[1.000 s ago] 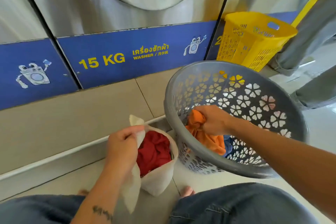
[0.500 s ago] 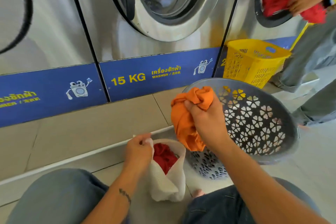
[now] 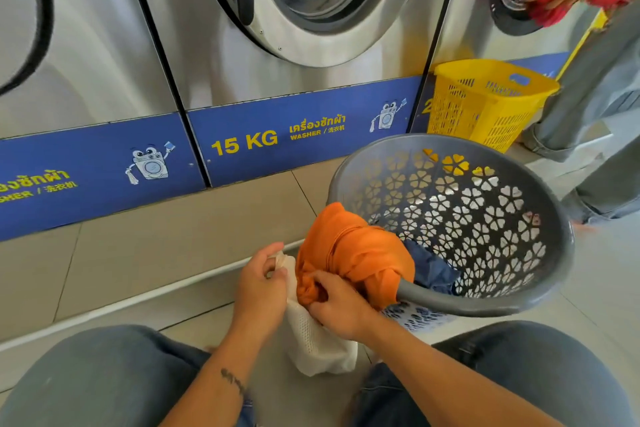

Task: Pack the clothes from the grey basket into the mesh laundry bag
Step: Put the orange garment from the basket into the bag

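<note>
The white mesh laundry bag (image 3: pixel 317 343) stands on the floor between my knees. My left hand (image 3: pixel 259 282) grips its rim and holds the mouth apart. My right hand (image 3: pixel 337 303) is shut on an orange garment (image 3: pixel 356 253) and presses its lower end into the bag's mouth; the rest of the cloth bulges over the rim of the grey basket (image 3: pixel 519 302). The basket leans toward me on the right, and a dark blue garment (image 3: pixel 431 267) lies inside it. The bag's contents are hidden by the orange cloth.
Steel washing machines (image 3: pixel 277 28) with a blue 15 KG panel stand right ahead on a tiled step. A yellow basket (image 3: pixel 485 104) sits behind the grey one. At the far right another person (image 3: pixel 595 87) handles red clothes at a machine door.
My right hand has brought the orange garment down from above the basket rim to the bag's mouth. The red cloth in the bag is now covered. My left hand stays on the rim.
</note>
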### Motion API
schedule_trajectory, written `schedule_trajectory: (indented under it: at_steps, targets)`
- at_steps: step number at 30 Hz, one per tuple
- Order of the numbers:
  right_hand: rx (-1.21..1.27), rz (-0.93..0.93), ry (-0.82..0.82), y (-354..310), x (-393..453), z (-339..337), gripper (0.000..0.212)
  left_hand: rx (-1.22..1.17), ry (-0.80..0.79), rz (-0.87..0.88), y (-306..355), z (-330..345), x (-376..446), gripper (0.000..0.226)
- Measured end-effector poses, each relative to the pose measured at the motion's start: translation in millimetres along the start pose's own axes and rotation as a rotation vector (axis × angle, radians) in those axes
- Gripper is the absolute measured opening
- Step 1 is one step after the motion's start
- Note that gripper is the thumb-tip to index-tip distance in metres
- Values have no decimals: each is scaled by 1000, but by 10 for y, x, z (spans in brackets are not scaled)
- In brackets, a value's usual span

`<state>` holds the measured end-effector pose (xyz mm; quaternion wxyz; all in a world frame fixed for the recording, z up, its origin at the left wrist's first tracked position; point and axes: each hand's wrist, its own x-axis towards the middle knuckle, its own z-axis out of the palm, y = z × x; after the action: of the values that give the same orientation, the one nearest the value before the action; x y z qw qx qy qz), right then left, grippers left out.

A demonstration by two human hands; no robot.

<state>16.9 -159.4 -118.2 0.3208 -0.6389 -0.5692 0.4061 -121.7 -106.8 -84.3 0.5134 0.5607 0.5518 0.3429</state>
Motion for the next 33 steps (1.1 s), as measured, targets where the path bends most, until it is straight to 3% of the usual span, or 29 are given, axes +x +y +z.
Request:
schedule_trajectory:
  at_steps: [3, 5, 8, 10, 12, 13, 15, 17, 18, 21, 24, 27, 30, 33]
  targets:
    - [-116, 4, -100, -120, -27, -118, 33, -3, -1, 8, -11, 26, 20, 50]
    - [-274, -101, -38, -280, -87, -257, 44, -14, 2, 6, -23, 42, 42, 47]
    - [-452, -297, 177, -499, -182, -490, 43, -33, 18, -8, -37, 63, 73, 44]
    - [-591, -367, 448, -530, -173, -700, 37, -40, 18, -20, -41, 73, 85, 44]
    - [-683, -166, 630, -461, -105, -968, 51, -29, 8, -24, -42, 86, 85, 45]
    - [-664, 17, 615, -411, -66, -1112, 62, -23, 3, -22, -40, 90, 84, 46]
    - [-365, 326, 354, -281, -20, -1345, 74, -14, -2, -20, -31, 90, 75, 46]
    - [48, 432, 132, -177, -7, -1427, 60, -5, -2, -19, -27, 80, 68, 46]
    - [99, 420, 106, -151, -1, -1434, 47, -2, 2, -17, -29, 71, 68, 46]
    - [-188, 270, 216, -203, 10, -1383, 17, -4, 19, -16, -29, 54, 62, 43]
    - [-478, 57, 442, -352, -38, -1284, 13, 4, 25, -9, -1, 61, 38, 43]
    - [-658, -219, 604, -616, -175, -1032, 26, 11, 35, 1, 4, 47, 39, 40]
    - [-528, -363, 451, -787, -230, -656, 27, 47, 63, 18, -6, -1, 49, 29]
    - [-243, -245, 265, -676, -156, -244, 27, 128, 149, 52, -47, -79, 48, 15]
